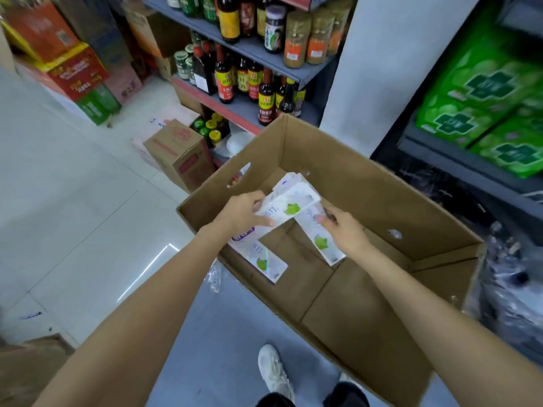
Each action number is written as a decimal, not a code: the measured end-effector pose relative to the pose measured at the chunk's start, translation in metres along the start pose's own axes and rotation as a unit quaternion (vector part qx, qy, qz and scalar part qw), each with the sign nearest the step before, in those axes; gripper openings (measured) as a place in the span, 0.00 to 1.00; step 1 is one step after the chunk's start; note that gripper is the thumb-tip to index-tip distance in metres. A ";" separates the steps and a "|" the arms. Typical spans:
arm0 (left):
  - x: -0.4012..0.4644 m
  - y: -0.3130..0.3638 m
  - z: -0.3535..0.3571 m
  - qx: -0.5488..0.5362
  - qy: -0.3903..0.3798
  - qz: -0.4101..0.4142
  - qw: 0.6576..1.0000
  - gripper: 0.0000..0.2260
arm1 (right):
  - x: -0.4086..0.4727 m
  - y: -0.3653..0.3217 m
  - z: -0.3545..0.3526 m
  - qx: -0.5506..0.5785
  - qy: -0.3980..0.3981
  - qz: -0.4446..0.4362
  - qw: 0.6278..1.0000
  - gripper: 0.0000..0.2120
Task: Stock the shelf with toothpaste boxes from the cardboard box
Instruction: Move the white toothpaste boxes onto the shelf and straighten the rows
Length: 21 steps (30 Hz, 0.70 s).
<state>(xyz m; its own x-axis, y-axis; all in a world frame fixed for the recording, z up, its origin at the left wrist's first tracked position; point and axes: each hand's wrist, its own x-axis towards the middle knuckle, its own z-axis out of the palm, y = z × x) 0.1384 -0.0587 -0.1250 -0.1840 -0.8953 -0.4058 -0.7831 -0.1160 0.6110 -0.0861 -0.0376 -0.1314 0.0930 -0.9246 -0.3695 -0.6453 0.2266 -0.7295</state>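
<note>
Two bare arms reach forward and down into an open carton that stands on the grey floor, above a white shoe at the bottom edge. On the carton's bottom lie two white toothpaste boxes with green leaf marks: one flat against the left wall under the left wrist, the other slanting toward the middle, under the right hand. The left hand grips a small stack of the same white boxes from its left side, thumb on top and fingers curled beneath, holding it tilted above the carton's bottom. The right hand touches the stack's near right end; whether its fingers pinch a box or only rest there I cannot tell, as motion blur smears them. Beyond the carton, to the left, a smaller printed case sits on pale tiles. Behind it, grey shelves carry dark sauce bottles and jars. At right, green packs fill a dark rack.
</note>
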 end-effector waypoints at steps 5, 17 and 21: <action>0.011 0.078 0.000 -0.173 0.074 -0.003 0.982 0.23 | -0.010 -0.011 -0.073 0.087 0.112 -0.019 0.990 0.14; 0.046 0.369 0.046 -0.421 0.085 0.100 0.898 0.07 | -0.053 0.030 -0.311 0.316 0.220 -0.081 0.919 0.18; 0.066 0.457 0.065 -0.359 0.208 0.125 0.901 0.11 | -0.065 0.054 -0.398 0.320 0.268 -0.100 0.903 0.09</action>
<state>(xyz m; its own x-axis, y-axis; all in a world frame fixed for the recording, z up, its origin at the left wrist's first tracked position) -0.2704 -0.1429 0.0837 0.0547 -0.9985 0.0049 -0.1346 -0.0025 0.9909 -0.4286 -0.0878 0.0825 -0.3318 -0.9433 0.0118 -0.0689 0.0117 -0.9976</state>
